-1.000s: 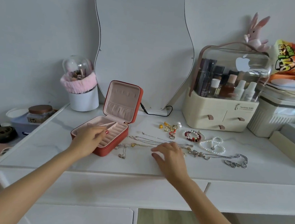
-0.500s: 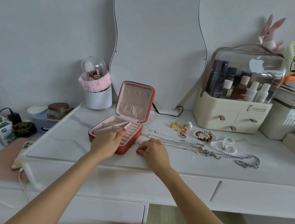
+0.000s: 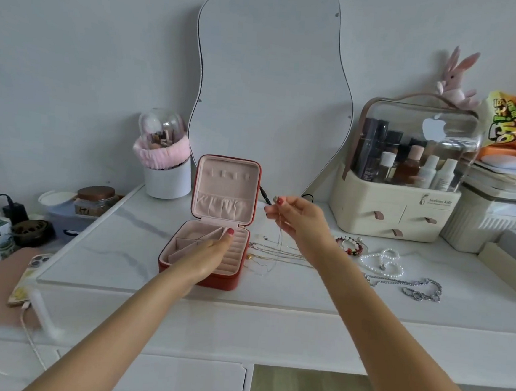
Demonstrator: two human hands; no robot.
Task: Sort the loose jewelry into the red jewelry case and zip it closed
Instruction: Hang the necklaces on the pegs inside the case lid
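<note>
2 bare hands work over a white marble-patterned vanity top. The left hand rests on the open tray of the square red jewelry case with the pale pink lining, its fingers fairly straight and laid across the ring rolls and dividers, gripping nothing. The case stands near the middle of the top with its lid upright. The right hand is raised above the surface just right of the lid, thumb and fingertips pinched together on a thin gold chain necklace, which hangs down in a fine loop toward the other thin chains lying just right of the case. Further right lie a red and white beaded bracelet, a white pearl strand and a chunky silver link chain, all loose on the top and well apart from the case. Behind the case leans a wavy frameless mirror, with a white cup wrapped in a pink fluffy band to its left. At the right rear stands a cream cosmetics organizer with a clear domed lid, and a small pink plush rabbit sits on it beside an orange snack bag.
</note>
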